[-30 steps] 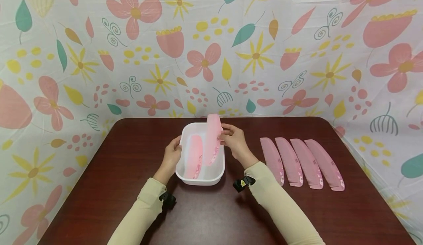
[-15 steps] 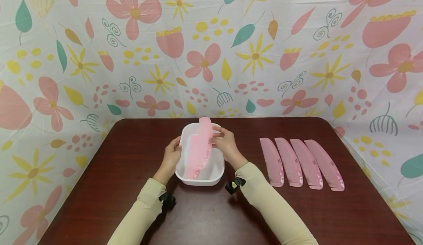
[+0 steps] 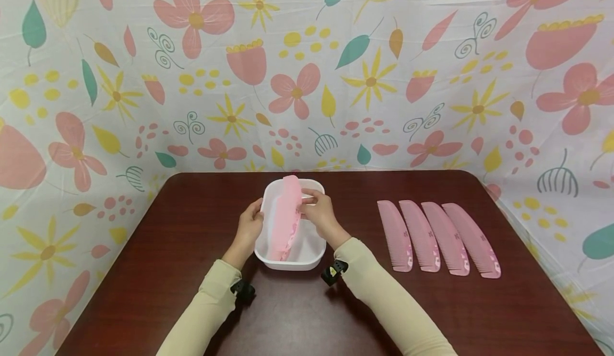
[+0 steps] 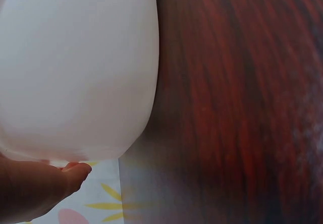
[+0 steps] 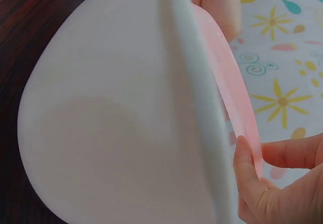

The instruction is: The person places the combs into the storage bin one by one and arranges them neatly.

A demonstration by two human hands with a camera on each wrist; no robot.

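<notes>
My left hand (image 3: 248,228) grips the left rim of a white plastic basin (image 3: 291,265). In the left wrist view its thumb (image 4: 76,172) shows at the basin's edge. Between thumb and fingers, my right hand (image 3: 320,215) pinches a pink comb (image 3: 289,201) by its curved back. That comb is over the left part of the basin, its far end higher than the rim. Another comb lies beneath it, mostly hidden. The right wrist view shows the held comb (image 5: 232,82) edge-on beyond the basin's wall (image 5: 101,103).
Several more pink combs (image 3: 434,236) lie side by side on the dark wooden table (image 3: 192,228), right of the basin. Behind the table hangs a flower-printed cloth (image 3: 297,36).
My right hand has carried the comb leftward and lower, from the basin's right side to above the comb lying inside. The left hand stays where it was.
</notes>
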